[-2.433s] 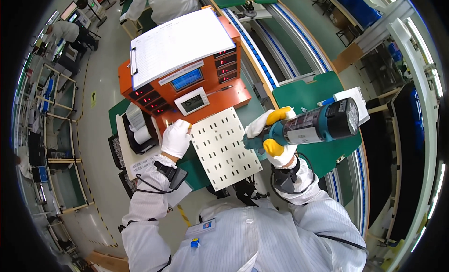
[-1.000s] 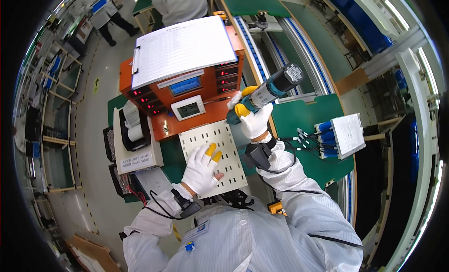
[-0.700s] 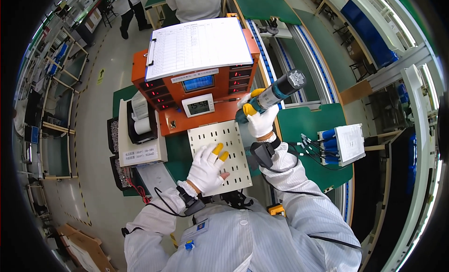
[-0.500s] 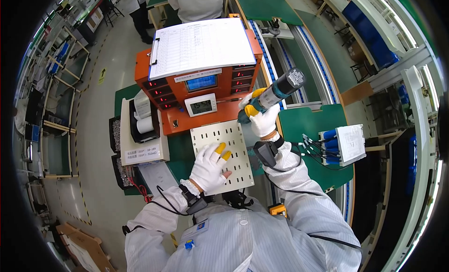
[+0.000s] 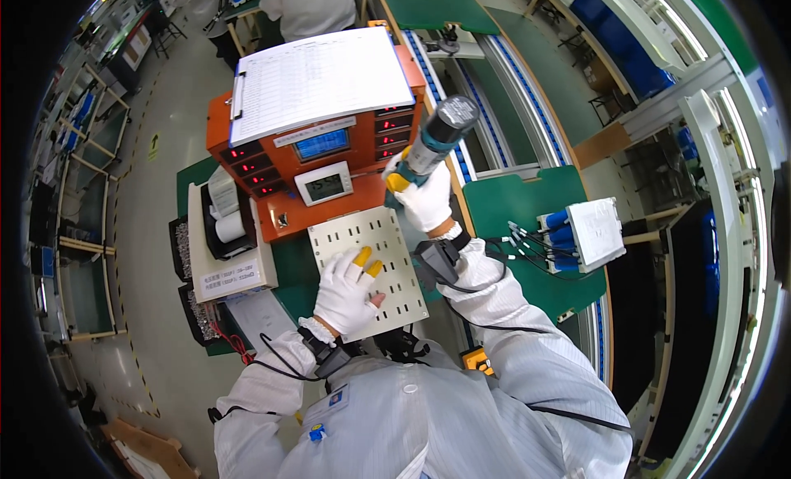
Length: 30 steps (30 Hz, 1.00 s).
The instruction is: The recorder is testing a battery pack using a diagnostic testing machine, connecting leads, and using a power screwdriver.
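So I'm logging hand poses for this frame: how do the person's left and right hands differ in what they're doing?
The left hand lies flat, palm down, on the cream perforated metal plate; the right hand is raised and wrapped around the grey and teal electric screwdriver. The left hand's yellow fingertips point up the plate, while the right hand holds the tool tilted at the plate's upper right corner. Both wear white gloves with yellow fingertips.

Matt cream perforated metal plate; white cloth glove on left hand with yellow rubbery fingertips; glossy plastic electric screwdriver; paper clipboard sheet.
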Each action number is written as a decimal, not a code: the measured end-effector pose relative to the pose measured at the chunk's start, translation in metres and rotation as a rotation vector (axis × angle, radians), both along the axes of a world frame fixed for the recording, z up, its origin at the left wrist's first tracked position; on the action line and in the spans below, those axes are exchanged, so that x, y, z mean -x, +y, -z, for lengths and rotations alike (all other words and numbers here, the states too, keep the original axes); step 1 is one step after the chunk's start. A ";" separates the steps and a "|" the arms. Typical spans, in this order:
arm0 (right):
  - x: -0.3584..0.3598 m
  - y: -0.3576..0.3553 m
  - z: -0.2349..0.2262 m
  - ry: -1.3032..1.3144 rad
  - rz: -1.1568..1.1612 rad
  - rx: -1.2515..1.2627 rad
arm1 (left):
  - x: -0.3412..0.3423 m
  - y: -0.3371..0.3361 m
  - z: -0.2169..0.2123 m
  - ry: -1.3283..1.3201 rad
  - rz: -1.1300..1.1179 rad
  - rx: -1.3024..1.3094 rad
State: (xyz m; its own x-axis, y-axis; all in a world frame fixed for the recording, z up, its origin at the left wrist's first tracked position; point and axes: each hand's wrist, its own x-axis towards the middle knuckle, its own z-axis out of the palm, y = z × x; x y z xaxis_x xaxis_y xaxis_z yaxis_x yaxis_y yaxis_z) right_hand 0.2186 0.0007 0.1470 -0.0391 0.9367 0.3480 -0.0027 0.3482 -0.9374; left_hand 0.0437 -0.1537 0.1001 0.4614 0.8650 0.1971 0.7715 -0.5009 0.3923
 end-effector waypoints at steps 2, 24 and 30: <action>0.001 0.003 0.003 -0.020 0.042 0.001 | 0.000 0.001 -0.001 -0.004 0.001 -0.008; 0.015 -0.010 -0.011 -0.180 0.195 0.022 | 0.000 0.000 0.004 -0.005 -0.009 -0.039; 0.037 -0.023 -0.030 0.283 -0.104 -0.027 | 0.003 -0.002 0.005 0.043 -0.019 0.000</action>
